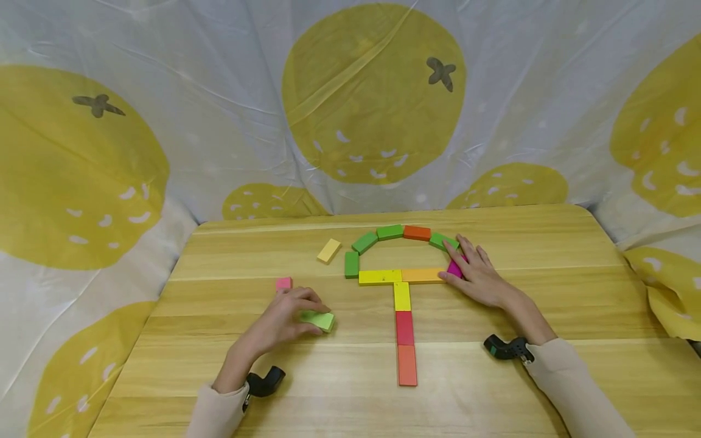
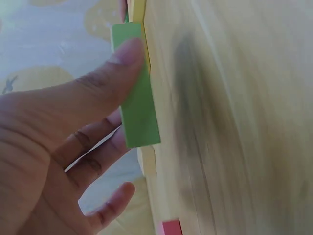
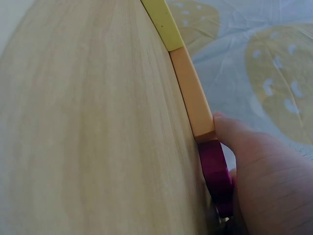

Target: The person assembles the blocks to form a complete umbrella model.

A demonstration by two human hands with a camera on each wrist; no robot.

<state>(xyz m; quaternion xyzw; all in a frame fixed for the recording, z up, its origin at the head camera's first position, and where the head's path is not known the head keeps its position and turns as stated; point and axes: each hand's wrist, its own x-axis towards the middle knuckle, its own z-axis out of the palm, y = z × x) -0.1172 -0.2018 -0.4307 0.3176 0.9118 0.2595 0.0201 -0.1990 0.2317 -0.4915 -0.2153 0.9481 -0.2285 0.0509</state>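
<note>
My left hand point(image 1: 286, 321) grips a light green block point(image 1: 319, 320) on the wooden table point(image 1: 547, 316); in the left wrist view the thumb point(image 2: 105, 73) lies on that block point(image 2: 139, 105). My right hand point(image 1: 475, 272) lies flat with straight fingers over a magenta block point(image 1: 454, 267), thumb at the block's near end point(image 3: 215, 171). That block abuts the orange bar block point(image 1: 421, 275) point(image 3: 193, 93), which meets a yellow one point(image 1: 380, 277). Above the bar runs an arc of green blocks point(image 1: 364, 242) and an orange-red one point(image 1: 417, 232). A yellow, red and orange stem point(image 1: 404, 327) hangs below.
A small pink block point(image 1: 283, 283) lies just beyond my left hand, and a pale yellow block point(image 1: 329, 250) lies left of the arc. A white cloth with yellow fruit print point(image 1: 372, 91) hangs behind and around the table.
</note>
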